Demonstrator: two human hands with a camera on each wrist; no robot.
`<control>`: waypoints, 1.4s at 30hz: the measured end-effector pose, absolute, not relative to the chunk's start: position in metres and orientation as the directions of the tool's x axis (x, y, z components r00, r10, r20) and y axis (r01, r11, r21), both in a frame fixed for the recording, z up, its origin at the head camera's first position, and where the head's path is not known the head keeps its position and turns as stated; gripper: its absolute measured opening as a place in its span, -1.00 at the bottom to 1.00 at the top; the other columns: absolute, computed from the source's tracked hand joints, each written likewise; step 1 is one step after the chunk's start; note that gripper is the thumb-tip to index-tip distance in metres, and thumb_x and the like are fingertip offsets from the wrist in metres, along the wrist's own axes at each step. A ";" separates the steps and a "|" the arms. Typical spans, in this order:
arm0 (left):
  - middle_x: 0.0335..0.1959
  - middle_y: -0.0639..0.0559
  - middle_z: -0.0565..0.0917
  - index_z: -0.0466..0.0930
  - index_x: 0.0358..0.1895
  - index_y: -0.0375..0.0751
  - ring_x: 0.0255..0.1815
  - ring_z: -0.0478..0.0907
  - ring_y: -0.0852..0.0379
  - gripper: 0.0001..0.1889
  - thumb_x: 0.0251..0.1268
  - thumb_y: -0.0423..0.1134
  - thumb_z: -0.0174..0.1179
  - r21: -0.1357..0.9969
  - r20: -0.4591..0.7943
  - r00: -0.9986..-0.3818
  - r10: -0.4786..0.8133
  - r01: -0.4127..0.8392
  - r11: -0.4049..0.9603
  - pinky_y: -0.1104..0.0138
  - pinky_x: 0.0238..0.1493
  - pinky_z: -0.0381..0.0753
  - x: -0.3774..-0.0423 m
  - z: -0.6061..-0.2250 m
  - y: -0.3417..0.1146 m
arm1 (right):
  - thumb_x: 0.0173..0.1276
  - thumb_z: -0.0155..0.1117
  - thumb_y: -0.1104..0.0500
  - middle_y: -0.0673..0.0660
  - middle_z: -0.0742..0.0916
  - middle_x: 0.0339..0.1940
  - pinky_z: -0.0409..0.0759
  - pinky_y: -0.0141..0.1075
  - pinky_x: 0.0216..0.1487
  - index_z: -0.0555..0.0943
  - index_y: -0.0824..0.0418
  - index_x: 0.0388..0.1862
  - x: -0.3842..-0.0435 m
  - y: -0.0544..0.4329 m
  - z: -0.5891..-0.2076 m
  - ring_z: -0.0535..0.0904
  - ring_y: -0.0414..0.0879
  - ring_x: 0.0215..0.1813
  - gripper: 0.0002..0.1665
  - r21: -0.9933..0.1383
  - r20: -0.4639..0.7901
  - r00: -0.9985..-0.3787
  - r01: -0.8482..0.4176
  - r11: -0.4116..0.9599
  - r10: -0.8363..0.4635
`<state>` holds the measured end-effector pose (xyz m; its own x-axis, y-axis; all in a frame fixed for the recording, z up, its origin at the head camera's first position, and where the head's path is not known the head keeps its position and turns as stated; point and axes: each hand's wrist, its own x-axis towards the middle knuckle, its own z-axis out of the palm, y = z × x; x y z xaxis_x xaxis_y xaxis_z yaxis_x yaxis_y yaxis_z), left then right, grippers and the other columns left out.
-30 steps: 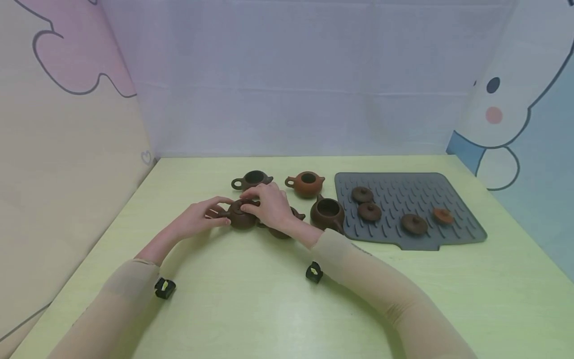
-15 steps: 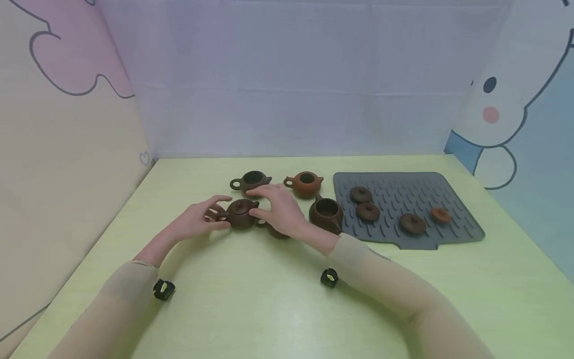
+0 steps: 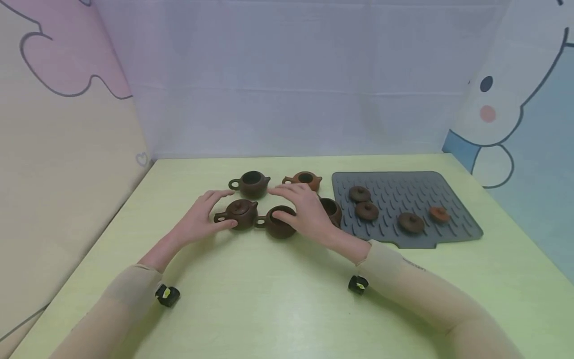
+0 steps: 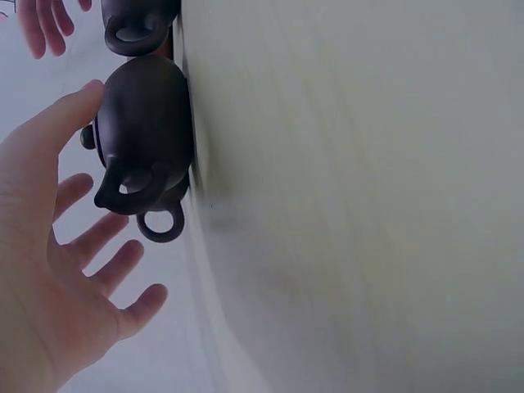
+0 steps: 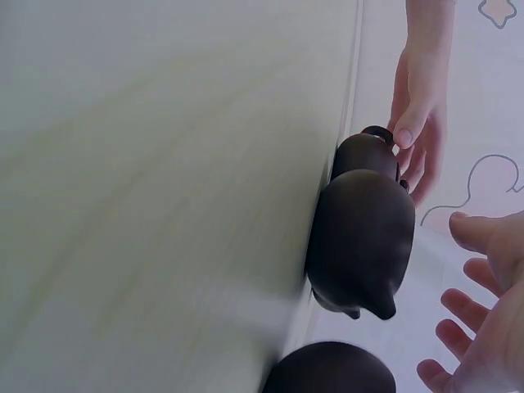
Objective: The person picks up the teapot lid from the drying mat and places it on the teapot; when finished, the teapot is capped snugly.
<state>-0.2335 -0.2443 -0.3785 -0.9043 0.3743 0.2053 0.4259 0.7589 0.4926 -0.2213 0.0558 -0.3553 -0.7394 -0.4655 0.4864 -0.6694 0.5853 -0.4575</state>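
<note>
Five teapots (image 3: 242,216), one lidded, stand near two hands (image 3: 199,218) (image 3: 309,212) and four loose lids (image 3: 411,224).

4 lids (image 3: 411,223) on mat (image 3: 399,192), R of teapots (image 3: 242,215).

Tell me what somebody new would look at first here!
Probably the left hand, spread beside the lidded teapot, and the right hand, close to the open teapot next to it. Then, maybe, the gray mat at the head view's right, where four lids lie.
</note>
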 end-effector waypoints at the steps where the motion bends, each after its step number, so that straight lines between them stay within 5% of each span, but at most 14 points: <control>1: 0.38 -0.17 0.41 0.29 0.46 0.00 0.40 0.30 -0.24 -0.19 0.14 0.07 0.41 0.477 0.232 -0.896 0.378 0.444 0.759 -0.24 0.36 0.27 -0.234 -0.378 -0.243 | 0.27 0.44 0.05 0.04 0.64 0.29 0.40 0.12 0.34 0.56 0.01 0.30 -0.220 0.060 -0.355 0.44 0.06 0.33 -0.41 -0.449 0.495 -0.734 -0.675 0.586 -0.465; 12: 0.28 -0.06 0.55 0.46 0.33 0.10 0.33 0.35 -0.15 -0.30 0.06 0.01 0.47 0.394 0.411 -0.807 0.424 0.576 0.716 -0.22 0.27 0.27 -0.231 -0.376 -0.218 | 0.22 0.47 0.09 0.09 0.64 0.28 0.37 0.13 0.33 0.56 0.07 0.30 -0.212 0.103 -0.353 0.47 0.08 0.28 -0.37 -0.375 0.572 -0.690 -0.700 0.607 -0.443; 25: 0.23 0.04 0.60 0.51 0.28 0.11 0.30 0.36 -0.05 -0.34 0.05 0.10 0.45 0.350 0.386 -0.785 0.485 0.611 0.710 -0.15 0.25 0.24 -0.230 -0.373 -0.190 | 0.18 0.50 0.13 0.16 0.65 0.24 0.43 0.16 0.21 0.56 0.12 0.28 -0.208 0.149 -0.356 0.48 0.14 0.24 -0.35 -0.286 0.636 -0.651 -0.698 0.656 -0.415; 42: 0.04 0.19 0.72 0.50 0.31 0.19 0.36 0.34 -0.04 -0.33 0.07 0.16 0.42 0.303 0.318 -0.802 0.506 0.592 0.747 -0.31 0.46 -0.16 -0.230 -0.372 -0.175 | 0.17 0.50 0.16 0.23 0.66 0.18 0.43 0.22 0.15 0.55 0.16 0.27 -0.214 0.215 -0.365 0.49 0.21 0.20 -0.35 -0.196 0.607 -0.682 -0.626 0.755 -0.408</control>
<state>-0.2302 -0.1748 -0.3718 -0.8017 0.5062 0.3178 0.5918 0.7470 0.3031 -0.2144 0.2147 -0.3645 -0.6817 -0.4082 0.6071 -0.6263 0.7546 -0.1958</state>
